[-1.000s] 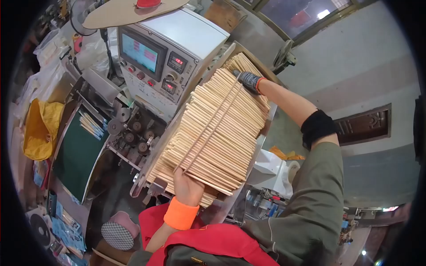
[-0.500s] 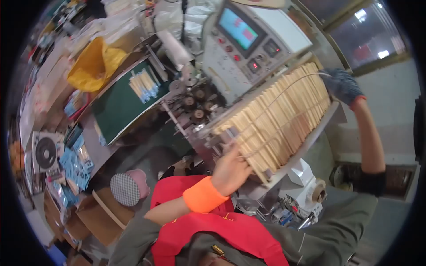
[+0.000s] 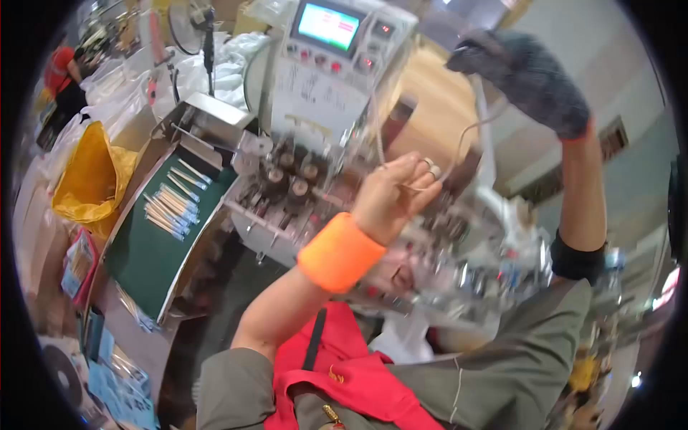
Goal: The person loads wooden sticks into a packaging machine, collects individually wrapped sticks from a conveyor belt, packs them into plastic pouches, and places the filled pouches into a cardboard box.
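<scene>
My left hand, bare with an orange wristband, is closed around a thin pale cord in front of the machine. The cord loops up on both sides of the fingers. My right hand, in a dark grey glove, is raised at the upper right near the cord's other end. Motion smears its fingers, so its grip is unclear. Behind the hands, a blurred pale wood-coloured mass lies beside the control panel. Its separate pieces cannot be made out.
A control box with a lit screen stands behind rollers. On the left, a green belt carries several wrapped wooden sticks. A yellow bag sits beside it. Another person is far back left.
My left hand has left the row of wooden sticks and risen, now with the cord. My gloved right hand has moved up off the row's far end. The view has turned.
</scene>
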A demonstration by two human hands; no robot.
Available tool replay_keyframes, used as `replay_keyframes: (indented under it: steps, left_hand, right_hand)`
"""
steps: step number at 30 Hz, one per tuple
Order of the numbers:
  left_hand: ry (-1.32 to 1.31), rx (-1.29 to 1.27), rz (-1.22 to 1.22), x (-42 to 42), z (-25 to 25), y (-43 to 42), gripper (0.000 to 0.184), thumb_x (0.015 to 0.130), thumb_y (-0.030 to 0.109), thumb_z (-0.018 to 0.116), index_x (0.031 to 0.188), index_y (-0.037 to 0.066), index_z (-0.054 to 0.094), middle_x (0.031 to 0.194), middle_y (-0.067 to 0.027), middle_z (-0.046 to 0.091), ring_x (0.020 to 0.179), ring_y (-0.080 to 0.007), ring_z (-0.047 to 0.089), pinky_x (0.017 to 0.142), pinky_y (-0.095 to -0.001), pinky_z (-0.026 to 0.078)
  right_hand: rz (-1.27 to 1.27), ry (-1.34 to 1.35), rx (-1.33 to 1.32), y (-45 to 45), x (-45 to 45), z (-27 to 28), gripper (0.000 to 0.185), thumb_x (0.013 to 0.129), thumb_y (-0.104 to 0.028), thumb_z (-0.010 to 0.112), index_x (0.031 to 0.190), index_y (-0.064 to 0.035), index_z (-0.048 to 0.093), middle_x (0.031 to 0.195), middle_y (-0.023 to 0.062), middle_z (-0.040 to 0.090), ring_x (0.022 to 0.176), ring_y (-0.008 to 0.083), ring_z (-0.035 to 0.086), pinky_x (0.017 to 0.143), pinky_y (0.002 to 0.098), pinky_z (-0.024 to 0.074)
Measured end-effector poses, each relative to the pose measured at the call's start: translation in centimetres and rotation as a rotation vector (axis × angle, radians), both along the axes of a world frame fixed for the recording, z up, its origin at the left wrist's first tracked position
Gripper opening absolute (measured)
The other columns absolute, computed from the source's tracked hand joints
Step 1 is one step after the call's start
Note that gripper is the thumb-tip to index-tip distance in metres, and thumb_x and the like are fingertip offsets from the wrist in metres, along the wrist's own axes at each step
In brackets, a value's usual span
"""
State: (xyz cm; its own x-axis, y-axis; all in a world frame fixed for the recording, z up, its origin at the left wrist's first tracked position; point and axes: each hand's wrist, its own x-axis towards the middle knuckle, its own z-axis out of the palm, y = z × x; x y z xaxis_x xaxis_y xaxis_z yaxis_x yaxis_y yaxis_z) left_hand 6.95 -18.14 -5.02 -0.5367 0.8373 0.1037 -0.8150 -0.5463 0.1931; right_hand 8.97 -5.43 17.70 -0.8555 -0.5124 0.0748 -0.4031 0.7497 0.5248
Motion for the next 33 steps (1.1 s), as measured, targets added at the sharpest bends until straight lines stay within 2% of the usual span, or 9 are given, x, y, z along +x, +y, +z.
replay_keyframes:
  steps: [1,4,8,13,16,19,22,25,33]
  left_hand:
    - [0.117,0.0,0.008,1.7,-2.2,-4.0,0.039,0.094,0.019,0.049,0.126,-0.002,0.043,0.125,-0.0108,0.05,0.114,-0.0247,0.051,0.095,-0.0382,0.042]
    - [0.216,-0.051,-0.015,1.8,-15.4,-17.5,0.053,0.094,0.02,0.046,0.137,-0.006,0.029,0.139,-0.0196,0.038,0.13,-0.0327,0.037,0.102,-0.0417,0.038]
    - [0.178,-0.774,-0.027,6.8,-33.0,-33.0,0.055,0.089,0.017,0.057,0.136,-0.001,0.035,0.135,-0.0129,0.045,0.117,-0.0205,0.049,0.097,-0.0343,0.042]
    - [0.783,-1.253,0.065,4.0,-42.8,-46.5,0.075,0.077,0.022,0.071,0.14,0.006,0.033,0.137,-0.0096,0.044,0.11,-0.0241,0.053,0.097,-0.0357,0.04]
    - [0.569,-1.829,0.566,-4.5,-46.1,-50.7,0.069,0.077,0.023,0.068,0.134,0.0,0.037,0.134,-0.0185,0.044,0.118,-0.0292,0.049,0.099,-0.0354,0.038]
    - [0.665,-2.263,1.12,-13.3,-52.1,-53.9,0.059,0.078,0.021,0.063,0.13,0.001,0.043,0.129,-0.0196,0.047,0.115,-0.0345,0.049,0.097,-0.0381,0.04]
    - [0.585,-2.23,1.252,-17.8,-52.8,-54.9,0.045,0.076,0.015,0.064,0.117,0.0,0.051,0.113,-0.0206,0.056,0.103,-0.0366,0.056,0.089,-0.0408,0.045]
    - [0.696,-2.067,1.334,-19.8,-52.7,-55.1,0.036,0.07,0.007,0.064,0.104,-0.001,0.054,0.094,-0.0221,0.06,0.091,-0.0404,0.057,0.08,-0.0445,0.047]
    - [0.769,-1.768,0.969,-29.0,-51.7,-50.2,0.06,0.074,0.016,0.066,0.127,0.001,0.042,0.13,-0.0201,0.042,0.11,-0.0398,0.046,0.097,-0.0425,0.037]
  right_hand:
    - [-0.166,-0.086,-0.273,-2.4,3.7,-2.2,0.026,0.086,-0.011,0.048,0.108,-0.0013,0.06,0.098,0.0089,0.063,0.093,0.0238,0.061,0.077,0.0342,0.049]
    - [0.215,0.141,0.302,-0.4,9.5,-14.0,0.029,0.085,-0.009,0.051,0.112,-0.0022,0.059,0.103,0.0085,0.063,0.091,0.0195,0.062,0.079,0.0315,0.0494]
    - [-0.119,-1.356,-1.523,-10.7,7.0,-30.6,0.028,0.08,-0.029,0.068,0.08,-0.002,0.062,0.072,0.0057,0.06,0.066,0.0193,0.059,0.061,0.0326,0.0443]
    - [-0.593,-0.967,-1.087,-17.9,-1.5,-53.9,0.032,0.087,-0.033,0.055,0.101,-0.0052,0.062,0.087,0.0182,0.063,0.08,0.0303,0.061,0.075,0.0393,0.0466]
    - [0.034,-0.523,-0.828,-17.9,-7.4,-66.9,0.027,0.088,-0.03,0.055,0.1,-0.0076,0.064,0.077,0.0167,0.065,0.067,0.0286,0.064,0.066,0.0356,0.0508]
    - [-0.061,-0.372,-0.737,-20.5,-12.4,-67.6,0.028,0.089,-0.03,0.051,0.1,-0.0081,0.064,0.081,0.019,0.064,0.072,0.0352,0.062,0.065,0.0428,0.0498]
    - [-0.779,-0.355,-0.445,-20.1,-17.0,-69.1,0.031,0.086,-0.037,0.053,0.097,-0.0108,0.065,0.08,0.0187,0.062,0.082,0.0357,0.061,0.069,0.0479,0.0454]
    - [-0.641,-0.201,-0.581,-17.7,-18.2,-69.2,0.03,0.084,-0.035,0.057,0.101,-0.0126,0.066,0.087,0.0186,0.063,0.076,0.0365,0.061,0.07,0.0442,0.0481]
    - [-0.296,-0.036,-0.194,-29.6,-19.7,-62.3,0.044,0.079,-0.021,0.062,0.119,-0.0051,0.054,0.119,0.0171,0.054,0.108,0.0289,0.053,0.09,0.0398,0.0438]
